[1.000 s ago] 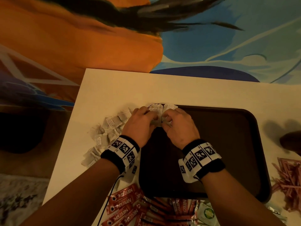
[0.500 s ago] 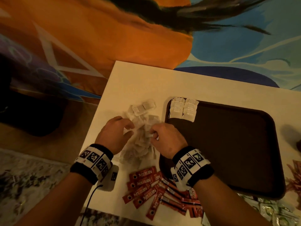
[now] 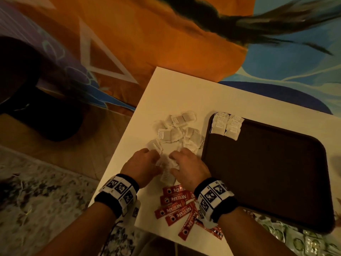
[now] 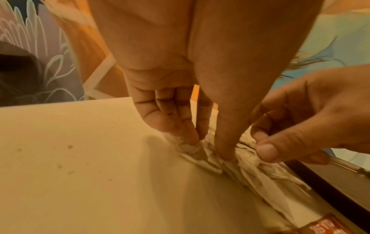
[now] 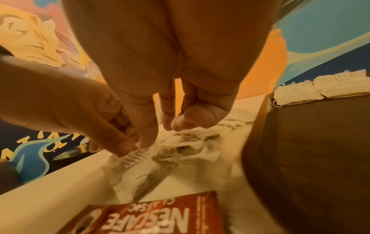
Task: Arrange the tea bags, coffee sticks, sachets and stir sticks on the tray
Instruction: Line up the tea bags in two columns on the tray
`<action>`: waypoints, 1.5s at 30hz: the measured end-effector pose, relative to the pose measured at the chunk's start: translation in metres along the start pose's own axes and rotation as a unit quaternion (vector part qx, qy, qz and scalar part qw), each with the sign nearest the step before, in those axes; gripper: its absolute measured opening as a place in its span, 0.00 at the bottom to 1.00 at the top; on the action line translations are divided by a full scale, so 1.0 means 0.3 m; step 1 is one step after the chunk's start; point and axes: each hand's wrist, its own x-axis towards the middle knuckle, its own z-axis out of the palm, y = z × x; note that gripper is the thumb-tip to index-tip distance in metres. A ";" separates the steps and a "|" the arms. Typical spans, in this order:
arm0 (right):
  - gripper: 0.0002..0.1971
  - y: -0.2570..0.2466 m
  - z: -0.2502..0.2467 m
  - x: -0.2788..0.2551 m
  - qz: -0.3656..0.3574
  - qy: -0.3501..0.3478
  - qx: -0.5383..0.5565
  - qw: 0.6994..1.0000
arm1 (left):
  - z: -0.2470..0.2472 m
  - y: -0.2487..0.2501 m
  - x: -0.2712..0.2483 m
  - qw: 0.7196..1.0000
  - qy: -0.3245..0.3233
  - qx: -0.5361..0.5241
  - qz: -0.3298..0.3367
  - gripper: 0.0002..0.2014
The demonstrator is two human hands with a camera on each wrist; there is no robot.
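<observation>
Both hands work in the loose heap of tea bags (image 3: 177,137) that lies on the white table (image 3: 166,93), just to the left of the dark brown tray (image 3: 267,182). The left hand (image 3: 143,166) is at the near left edge of the heap, and the left wrist view shows its fingers (image 4: 188,129) pointing down and bunched together, pinching the paper tag of one tea bag against the thumb. The right hand (image 3: 188,168) is right beside it, almost touching; its fingers (image 5: 144,129) are curled down into the same part of the heap, with the thumb and forefinger closed on the bag material, though exactly which bag it has hold of cannot be told from the crumpled paper. Two short overlapping rows of tea bags (image 3: 226,125) already lie side by side in the far left corner of the tray, tags up, while the rest of the tray floor is bare dark surface. Near the table's front edge, just behind the wrists, lie several red Nescafe coffee sticks (image 3: 177,206), fanned and overlapping. At the lower right, by the tray's near edge, some pale green sachets (image 3: 287,237) show, blurred. Both wrists wear black bands with black-and-white square markers (image 3: 120,189).
</observation>
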 end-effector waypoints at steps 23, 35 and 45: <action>0.03 0.035 -0.056 0.059 -0.026 0.109 0.178 0.978 | -0.106 0.040 0.021 0.989 0.076 -0.105 0.064 0.06; 0.02 0.221 -0.173 -0.048 0.033 0.151 0.233 0.960 | -0.113 0.200 0.092 0.979 0.079 -0.158 0.098 0.07; 0.04 0.513 -0.259 -0.164 0.132 0.083 0.216 0.964 | 0.008 0.420 0.193 0.976 -0.065 -0.085 0.190 0.05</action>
